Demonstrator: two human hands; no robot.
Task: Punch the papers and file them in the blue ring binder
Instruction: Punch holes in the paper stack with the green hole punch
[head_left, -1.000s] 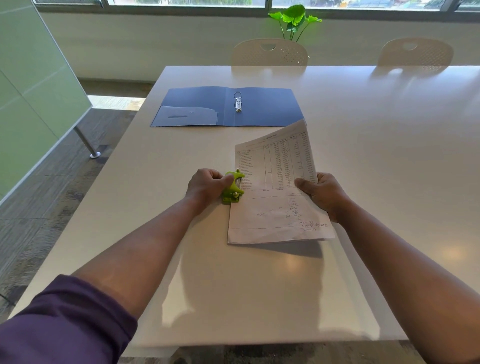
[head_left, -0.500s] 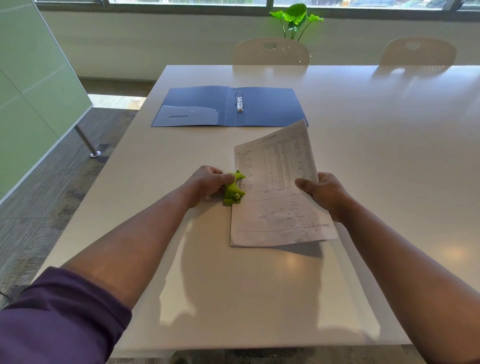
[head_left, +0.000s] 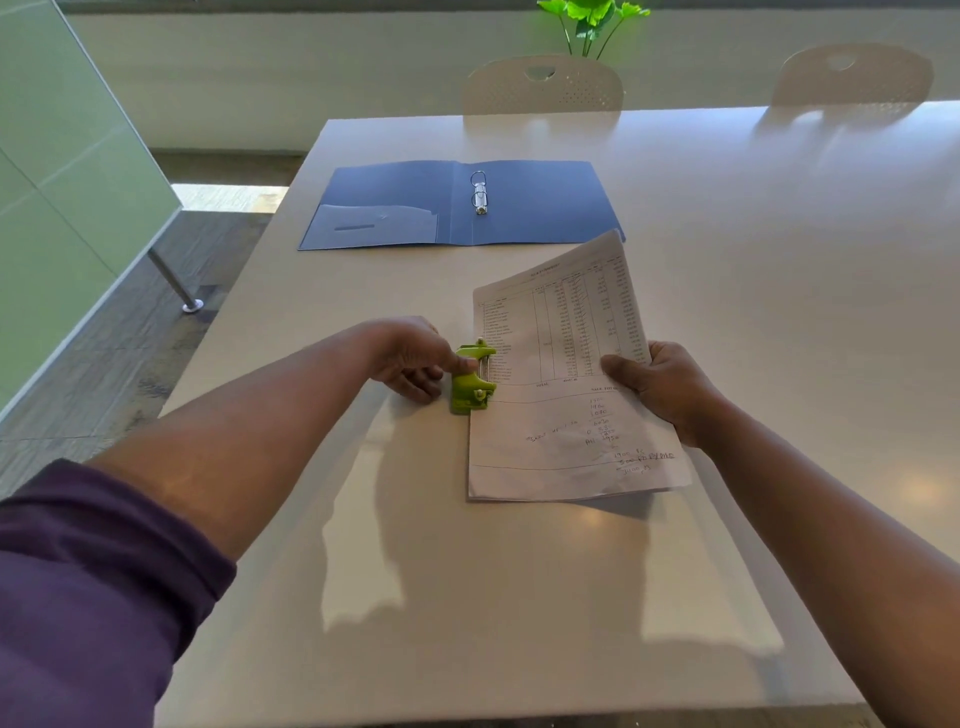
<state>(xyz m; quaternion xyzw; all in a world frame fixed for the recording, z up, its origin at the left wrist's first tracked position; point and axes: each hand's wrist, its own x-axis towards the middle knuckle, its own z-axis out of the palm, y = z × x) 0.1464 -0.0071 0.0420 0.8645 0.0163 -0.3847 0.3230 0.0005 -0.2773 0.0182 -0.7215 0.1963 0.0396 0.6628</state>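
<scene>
Both hands are engaged at the middle of the white worktop (head_left: 519, 597). Left hand (head_left: 413, 358): fingers curled around the back of a small green hole punch (head_left: 471, 382), thumb laid on its raised lever. Right hand (head_left: 662, 387): thumb on top and fingers beneath, pinching the right edge of the papers (head_left: 566, 395) about halfway along.

Papers: a thin stack, top sheet bearing a printed table of figures with handwritten notes below it. The left edge of the stack is inserted into the mouth of the punch, directly between the two hands. The near left corner lies on the worktop; the right side and far corner are lifted clear, with a shadow visible under the near right edge. Whether the lever is pressed fully down cannot be determined.

Blue ring binder (head_left: 462, 205): lying open and flat beyond the hands, slightly to the left of them, well apart from the punch. Its far right corner is overlapped in view by the raised corner of the papers. Metal rings (head_left: 479, 193) stand at the spine; whether they are open or closed is not discernible. A clear pocket occupies the left inner cover.

Surroundings: two pale chairs (head_left: 543, 85) at the far edge of the worktop, a green plant (head_left: 592, 21) behind the left one, and a green glass partition (head_left: 62, 171) far to the left of the left hand. A purple sleeve (head_left: 88, 597) covers the left upper arm.
</scene>
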